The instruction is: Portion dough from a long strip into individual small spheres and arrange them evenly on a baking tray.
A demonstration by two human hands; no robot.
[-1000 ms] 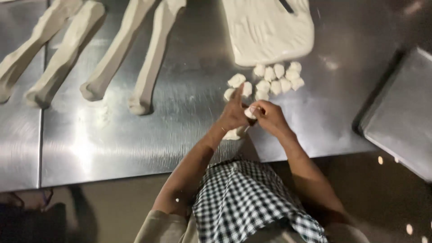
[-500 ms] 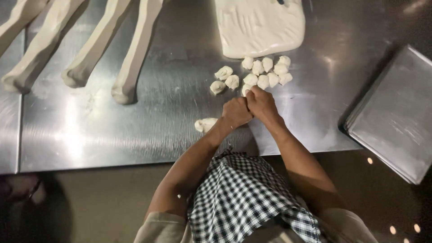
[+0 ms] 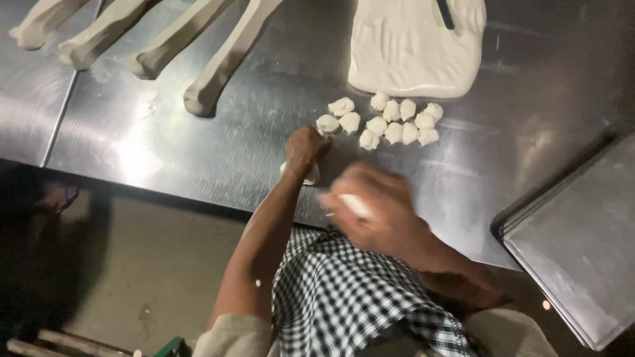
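The left hand (image 3: 305,147) presses closed over a small dough piece (image 3: 309,176) on the steel bench (image 3: 165,152), just short of the cluster of cut dough pieces (image 3: 387,122). The right hand (image 3: 377,211), blurred, pinches another pale dough bit (image 3: 354,205) nearer the body.

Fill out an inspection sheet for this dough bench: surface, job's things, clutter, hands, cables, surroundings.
Surface: steel table, shiny, faint flour smears.
Job's things: cluster of small dough pieces; flat dough slab behind them, a dark tool on top; four long dough rolls at far left.
Clutter: metal tray at the right, overhanging the table's edge.
Hands: left hand on a dough piece on the table; right hand blurred, holding a pale dough bit.
Cables: nothing seen.
Surroundings: dim floor below, checked cloth at the person's waist.
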